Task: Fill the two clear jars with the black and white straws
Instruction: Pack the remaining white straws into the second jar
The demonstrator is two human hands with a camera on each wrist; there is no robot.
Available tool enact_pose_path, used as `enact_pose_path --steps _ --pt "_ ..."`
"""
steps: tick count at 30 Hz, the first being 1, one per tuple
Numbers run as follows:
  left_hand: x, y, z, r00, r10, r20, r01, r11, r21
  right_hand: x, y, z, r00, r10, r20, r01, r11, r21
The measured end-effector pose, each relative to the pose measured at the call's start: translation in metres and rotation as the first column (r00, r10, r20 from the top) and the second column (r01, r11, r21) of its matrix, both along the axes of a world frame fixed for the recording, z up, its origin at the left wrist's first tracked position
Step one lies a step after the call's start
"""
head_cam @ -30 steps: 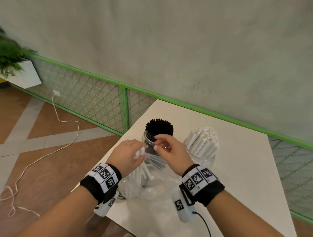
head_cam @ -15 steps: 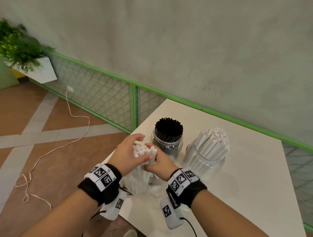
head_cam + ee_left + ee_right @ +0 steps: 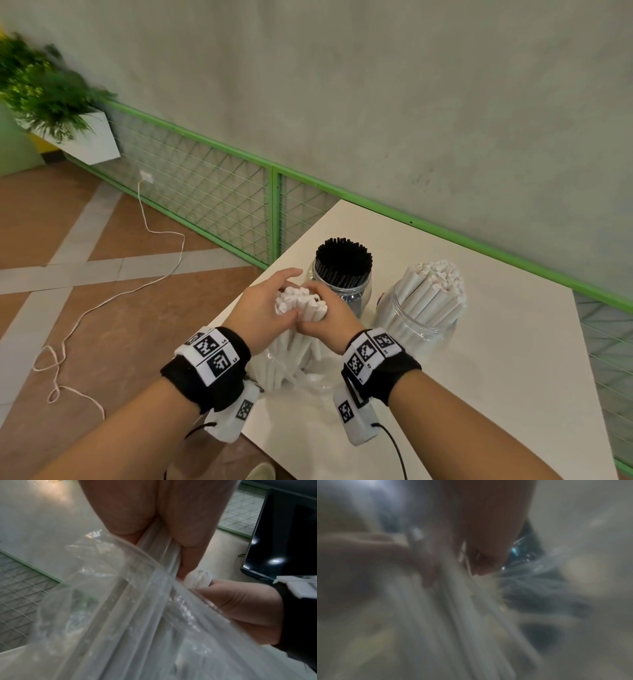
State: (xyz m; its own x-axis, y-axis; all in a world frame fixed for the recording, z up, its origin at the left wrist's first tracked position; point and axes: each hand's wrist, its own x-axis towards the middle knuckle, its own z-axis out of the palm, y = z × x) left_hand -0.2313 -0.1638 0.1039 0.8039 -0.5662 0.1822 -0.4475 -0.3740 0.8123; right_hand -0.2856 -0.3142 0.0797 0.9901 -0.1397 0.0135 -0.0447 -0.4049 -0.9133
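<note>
Two clear jars stand on the white table (image 3: 496, 359). The left jar (image 3: 342, 291) holds black straws (image 3: 343, 260); the right jar (image 3: 416, 329) holds white straws (image 3: 433, 291). In front of them both hands grip one bundle of white straws (image 3: 299, 303) that stands upright in a clear plastic bag (image 3: 291, 370). My left hand (image 3: 263, 308) wraps the bundle from the left, my right hand (image 3: 329, 317) from the right. The left wrist view shows fingers (image 3: 188, 520) on the straws (image 3: 159, 545) through the bag (image 3: 137, 615). The right wrist view is blurred.
The bag sits near the table's left front corner. A green wire-mesh rail (image 3: 212, 192) runs along the wall behind the table. A white cord (image 3: 102, 301) lies on the tiled floor at left, and a planter (image 3: 51, 102) hangs at far left.
My right hand came back from the black-straw jar to the bag. Both hands now close round the white straw bundle, which stands higher and tighter than before.
</note>
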Motion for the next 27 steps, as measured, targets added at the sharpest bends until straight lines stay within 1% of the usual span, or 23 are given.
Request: enact_pose_path --steps 2,4,8,10,13,19,23,27 --pt "-0.002 -0.002 -0.001 1.000 -0.011 -0.005 0.010 1.000 -0.007 0.004 0.000 0.000 1.000 0.008 0.019 -0.007 0.997 -0.073" --pt "-0.002 -0.004 -0.004 1.000 -0.005 0.013 0.005 1.000 -0.002 0.007 -0.001 0.000 0.999 0.019 0.028 -0.016 0.995 -0.099" --pt "0.000 -0.002 -0.010 0.995 0.042 0.089 -0.040 0.999 -0.017 0.003 -0.007 -0.007 0.999 -0.047 0.011 0.047 0.998 -0.045" --pt "0.000 -0.002 -0.008 0.990 0.027 0.140 -0.023 0.999 -0.024 0.002 -0.009 -0.008 0.998 -0.054 0.018 0.054 0.998 -0.030" --pt "0.000 -0.004 -0.005 0.985 -0.005 0.174 0.009 1.000 -0.026 0.001 -0.009 -0.003 0.998 -0.049 0.049 0.049 0.999 0.003" --pt "0.000 -0.007 -0.008 0.987 -0.017 0.158 0.018 1.000 -0.008 0.002 -0.013 -0.007 0.988 -0.127 0.089 0.132 0.990 -0.049" --pt "0.000 -0.008 -0.008 0.993 0.007 0.116 -0.005 1.000 -0.017 -0.002 -0.015 -0.008 0.978 -0.181 0.108 0.184 0.983 -0.012" --pt "0.001 -0.009 -0.010 0.994 0.018 0.109 -0.020 1.000 0.018 -0.006 -0.017 -0.011 0.971 -0.214 0.108 0.212 0.977 0.026"
